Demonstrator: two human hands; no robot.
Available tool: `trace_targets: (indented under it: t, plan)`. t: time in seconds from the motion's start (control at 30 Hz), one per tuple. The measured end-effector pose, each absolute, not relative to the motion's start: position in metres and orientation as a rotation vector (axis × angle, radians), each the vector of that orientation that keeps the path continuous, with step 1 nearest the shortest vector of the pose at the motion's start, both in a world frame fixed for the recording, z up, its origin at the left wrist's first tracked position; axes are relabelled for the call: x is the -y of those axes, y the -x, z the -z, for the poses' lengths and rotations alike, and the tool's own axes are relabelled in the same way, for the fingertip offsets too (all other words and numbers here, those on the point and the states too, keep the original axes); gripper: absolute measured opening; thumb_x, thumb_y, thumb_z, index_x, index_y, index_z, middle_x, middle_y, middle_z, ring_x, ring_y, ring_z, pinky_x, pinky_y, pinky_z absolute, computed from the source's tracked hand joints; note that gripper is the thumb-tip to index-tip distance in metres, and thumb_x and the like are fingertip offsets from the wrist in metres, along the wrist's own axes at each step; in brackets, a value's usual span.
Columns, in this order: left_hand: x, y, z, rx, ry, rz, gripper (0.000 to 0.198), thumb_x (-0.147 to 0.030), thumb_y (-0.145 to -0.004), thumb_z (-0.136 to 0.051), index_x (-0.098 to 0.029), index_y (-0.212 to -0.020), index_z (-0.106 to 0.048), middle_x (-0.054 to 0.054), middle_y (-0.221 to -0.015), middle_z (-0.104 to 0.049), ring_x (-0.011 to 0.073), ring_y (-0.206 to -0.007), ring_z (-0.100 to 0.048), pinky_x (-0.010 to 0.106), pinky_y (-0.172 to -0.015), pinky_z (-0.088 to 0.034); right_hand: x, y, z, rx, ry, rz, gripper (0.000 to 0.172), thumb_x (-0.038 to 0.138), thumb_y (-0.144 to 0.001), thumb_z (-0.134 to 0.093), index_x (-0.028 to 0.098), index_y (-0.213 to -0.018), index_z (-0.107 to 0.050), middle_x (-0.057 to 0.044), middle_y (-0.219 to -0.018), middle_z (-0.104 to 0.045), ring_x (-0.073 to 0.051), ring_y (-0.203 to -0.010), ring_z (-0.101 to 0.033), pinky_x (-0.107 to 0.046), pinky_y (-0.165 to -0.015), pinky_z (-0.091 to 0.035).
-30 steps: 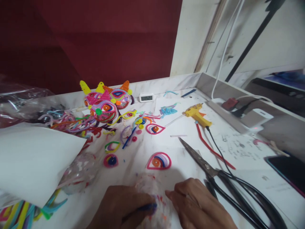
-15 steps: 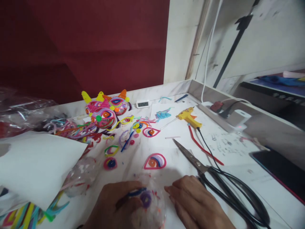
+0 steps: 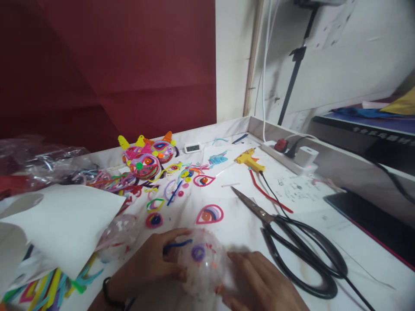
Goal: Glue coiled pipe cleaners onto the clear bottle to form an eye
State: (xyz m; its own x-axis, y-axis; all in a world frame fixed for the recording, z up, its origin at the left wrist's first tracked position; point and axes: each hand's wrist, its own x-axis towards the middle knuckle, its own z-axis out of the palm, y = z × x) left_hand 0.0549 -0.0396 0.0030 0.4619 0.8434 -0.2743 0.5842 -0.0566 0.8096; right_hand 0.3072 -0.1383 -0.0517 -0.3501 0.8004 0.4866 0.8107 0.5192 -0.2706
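Your left hand (image 3: 154, 259) has been spreading and slipping lower along the left side of the clear ball (image 3: 206, 274) since half a second ago, so more of the ball is now showing, while your view has been turning rightward. At far left, white paper (image 3: 76, 216) is covering part of a heap of coloured strips (image 3: 53, 285). Just beyond, a second clear ball (image 3: 118, 235) is lying on the worktop (image 3: 181, 207), and decorated cat-like heads (image 3: 142, 164) are sitting farther back. Your left fingers are standing wide, thumb apart from forefinger, curving about the ball and holding it; a dark blue strip (image 3: 177, 244) is running from beneath them onto its upper left. Near the front centre of the worktop, between your hands, the ball is looking round, see-through and slightly cloudy, carrying a purple disc (image 3: 197, 254) at upper left and red and orange flecks towards its right. Just beyond it, a pink-edged eye shape (image 3: 210, 214) is lying flat. Farther right, a yellow glue gun (image 3: 248, 160) is resting at the back. Your right hand (image 3: 264, 278) is reaching the ball's right side, fingers bent; whether they are gripping it, you cannot tell. Black-handled scissors (image 3: 266, 217) are lying just beside that hand.
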Motion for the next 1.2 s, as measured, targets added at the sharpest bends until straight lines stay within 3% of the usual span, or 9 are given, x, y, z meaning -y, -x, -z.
trace_targets:
  t: [0.07,0.17,0.3,0.47,0.6,0.8,1.0,1.13,1.2]
  plan:
    - [0.038,-0.052,-0.002,-1.204,-1.736,-0.338,0.065,-0.03,-0.057,-0.085,-0.026,-0.12,-0.066,0.0,-0.085,-0.071,0.0196,-0.074,-0.062,0.022,-0.062,-0.045,0.139,-0.3,0.055,2.184,1.301,0.032,0.054,0.051,-0.088,-0.059,0.009,-0.12,-0.05,-0.013,-0.097,-0.071,-0.025,-0.086,-0.07,-0.033,-0.074,-0.06]
    - [0.037,-0.05,0.0,-1.191,-1.741,-0.347,0.064,-0.032,-0.058,-0.085,-0.025,-0.119,-0.065,0.001,-0.085,-0.07,0.0212,-0.081,-0.061,0.022,-0.063,-0.044,0.141,-0.292,0.058,2.162,1.312,0.012,0.061,0.045,-0.082,-0.068,0.008,-0.125,-0.045,-0.015,-0.1,-0.069,-0.027,-0.088,-0.069,-0.035,-0.074,-0.06]
    - [0.039,-0.054,-0.005,-1.208,-1.777,-0.327,0.06,-0.032,-0.058,-0.085,-0.021,-0.113,-0.064,-0.005,-0.067,-0.058,0.0147,-0.064,-0.052,0.019,-0.052,-0.034,0.142,-0.287,0.061,2.104,1.317,0.03,0.058,0.024,-0.082,-0.066,0.009,-0.13,-0.037,-0.016,-0.103,-0.067,-0.029,-0.089,-0.067,-0.039,-0.075,-0.059]
    - [0.048,-0.064,-0.02,-1.242,-1.823,-0.208,0.054,-0.032,-0.059,-0.085,-0.018,-0.105,-0.061,-0.013,-0.056,-0.039,0.0089,-0.053,-0.034,0.018,-0.047,-0.022,0.141,-0.289,0.055,2.085,1.32,-0.094,0.047,0.015,-0.085,-0.057,0.013,-0.128,-0.038,-0.014,-0.099,-0.066,-0.027,-0.087,-0.066,-0.04,-0.073,-0.059]
    - [0.057,-0.061,-0.028,-1.281,-1.881,-0.128,0.054,-0.04,-0.057,-0.085,-0.019,-0.101,-0.062,-0.011,-0.059,-0.045,0.0101,-0.057,-0.037,0.019,-0.05,-0.025,0.141,-0.294,0.047,2.114,1.256,-0.159,0.039,0.01,-0.086,-0.052,0.015,-0.124,-0.043,-0.014,-0.101,-0.068,-0.026,-0.088,-0.067,-0.039,-0.075,-0.06]
    - [0.069,-0.051,-0.029,-1.372,-2.1,-0.328,0.027,-0.045,-0.093,-0.045,-0.025,-0.1,-0.06,-0.004,-0.08,-0.064,0.0171,-0.076,-0.058,0.024,-0.067,-0.041,0.147,-0.319,0.038,2.135,1.228,0.043,0.027,0.02,-0.097,-0.04,0.014,-0.119,-0.054,-0.014,-0.108,-0.07,-0.024,-0.098,-0.068,-0.033,-0.079,-0.06]
    - [0.069,-0.071,-0.039,-1.274,-2.198,-0.467,0.027,-0.039,-0.096,-0.04,-0.025,-0.082,-0.059,-0.003,-0.077,-0.064,0.0153,-0.073,-0.058,0.021,-0.063,-0.042,0.154,-0.342,0.023,1.958,1.342,0.292,0.029,0.025,-0.099,-0.038,0.017,-0.109,-0.064,-0.012,-0.1,-0.072,-0.021,-0.091,-0.07,-0.03,-0.078,-0.06]
    - [0.071,-0.088,-0.051,-1.129,-2.07,-0.563,0.031,-0.043,-0.097,-0.039,-0.023,-0.08,-0.056,-0.004,-0.066,-0.053,0.0114,-0.059,-0.046,0.019,-0.053,-0.036,0.158,-0.325,0.009,1.828,1.222,-0.09,0.021,0.028,-0.095,-0.051,0.024,-0.111,-0.064,-0.006,-0.095,-0.073,-0.018,-0.086,-0.071,-0.022,-0.072,-0.059]
    - [0.078,-0.097,-0.057,-1.058,-1.898,-0.582,0.033,-0.048,-0.096,-0.04,-0.023,-0.081,-0.054,-0.006,-0.06,-0.045,0.01,-0.054,-0.038,0.018,-0.047,-0.03,0.158,-0.309,0.002,1.741,1.083,-0.413,0.028,0.031,-0.092,-0.058,0.028,-0.12,-0.061,-0.003,-0.089,-0.073,-0.016,-0.076,-0.07,-0.022,-0.066,-0.058]
